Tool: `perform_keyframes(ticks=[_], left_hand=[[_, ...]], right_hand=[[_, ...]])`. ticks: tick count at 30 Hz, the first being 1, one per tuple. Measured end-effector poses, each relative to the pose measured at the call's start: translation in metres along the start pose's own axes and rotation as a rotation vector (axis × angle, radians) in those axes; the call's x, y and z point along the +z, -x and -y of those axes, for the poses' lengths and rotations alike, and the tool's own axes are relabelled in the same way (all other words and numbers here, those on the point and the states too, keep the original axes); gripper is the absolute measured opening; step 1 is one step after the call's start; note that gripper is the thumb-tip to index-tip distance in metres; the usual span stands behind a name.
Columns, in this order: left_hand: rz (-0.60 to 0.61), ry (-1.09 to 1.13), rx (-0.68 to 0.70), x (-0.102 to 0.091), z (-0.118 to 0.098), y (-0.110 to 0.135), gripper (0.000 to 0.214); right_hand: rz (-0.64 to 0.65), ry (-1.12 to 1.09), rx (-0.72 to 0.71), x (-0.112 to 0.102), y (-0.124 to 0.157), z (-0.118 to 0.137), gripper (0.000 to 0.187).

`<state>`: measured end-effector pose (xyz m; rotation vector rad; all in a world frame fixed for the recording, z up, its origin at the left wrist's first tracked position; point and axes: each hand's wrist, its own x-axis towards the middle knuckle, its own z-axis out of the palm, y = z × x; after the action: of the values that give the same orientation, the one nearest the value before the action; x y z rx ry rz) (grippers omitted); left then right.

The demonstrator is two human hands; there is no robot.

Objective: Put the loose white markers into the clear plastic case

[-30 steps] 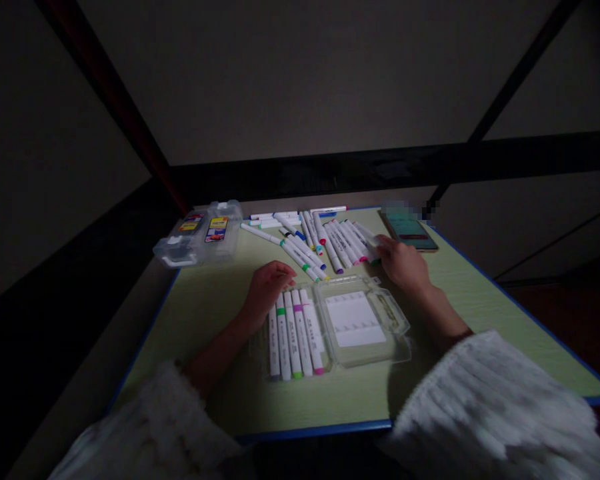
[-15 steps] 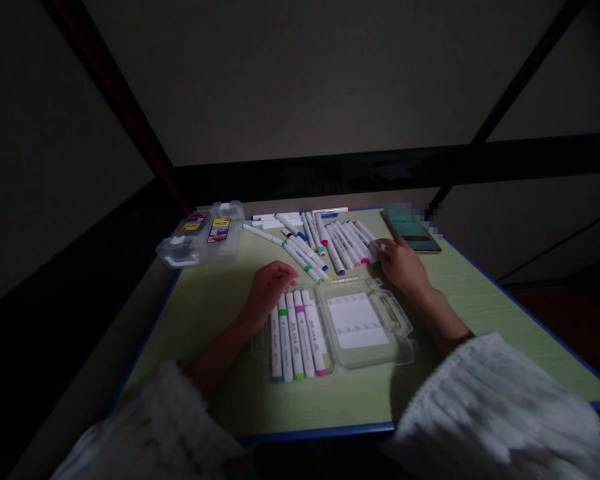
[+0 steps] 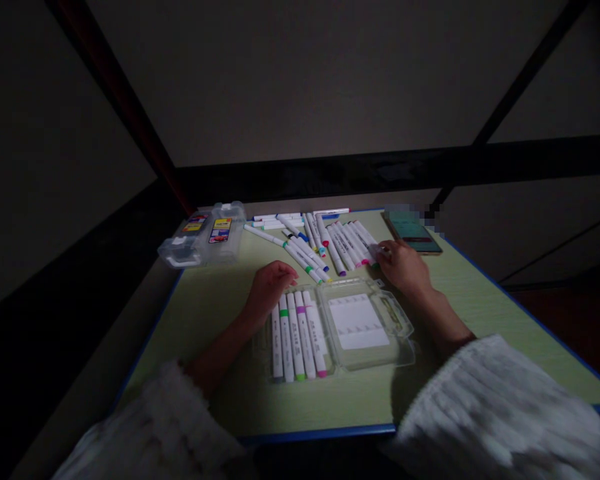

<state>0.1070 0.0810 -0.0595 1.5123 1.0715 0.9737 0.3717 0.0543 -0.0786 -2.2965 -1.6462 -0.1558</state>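
A clear plastic case [image 3: 337, 357] lies unfolded in front of me, its left half holding several white markers [image 3: 300, 340] side by side. My left hand [image 3: 270, 290] is by the case's upper left edge, fingers curled together with nothing visible in them. Beyond the case, a row of white markers [image 3: 347, 243] lies on the table. At the right end of this row, my right hand [image 3: 404, 267] has its fingers closed on a marker [image 3: 364, 239] with a green end; the fingers partly cover it. A white card [image 3: 359, 323] with printed marks lies in the case's right half.
More loose markers [image 3: 305, 253] spread across the back middle of the table [image 3: 205, 320]. Clear cases with colourful labels [image 3: 220, 230] stand at the back left. A phone [image 3: 415, 233] lies at the back right. A wall rises behind the table.
Almost nothing differs. My right hand's fingers have shifted very slightly at the end of the marker row; my left hand stays in place.
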Motion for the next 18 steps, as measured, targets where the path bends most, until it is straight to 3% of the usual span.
perform_keyframes(ticks=[9, 14, 18], left_hand=[[0.021, -0.114, 0.104, -0.002, 0.008, -0.005, 0.004], [-0.007, -0.456, 0.345, -0.001, 0.01, 0.001, 0.009], [0.099, -0.612, 0.481, 0.001, 0.013, 0.006, 0.017]], right_hand=[[-0.008, 0.001, 0.015, -0.001, 0.002, 0.001, 0.031], [-0.124, -0.095, -0.044, -0.009, 0.004, 0.006, 0.032], [-0.169, -0.199, -0.202, -0.024, 0.013, 0.019, 0.03]])
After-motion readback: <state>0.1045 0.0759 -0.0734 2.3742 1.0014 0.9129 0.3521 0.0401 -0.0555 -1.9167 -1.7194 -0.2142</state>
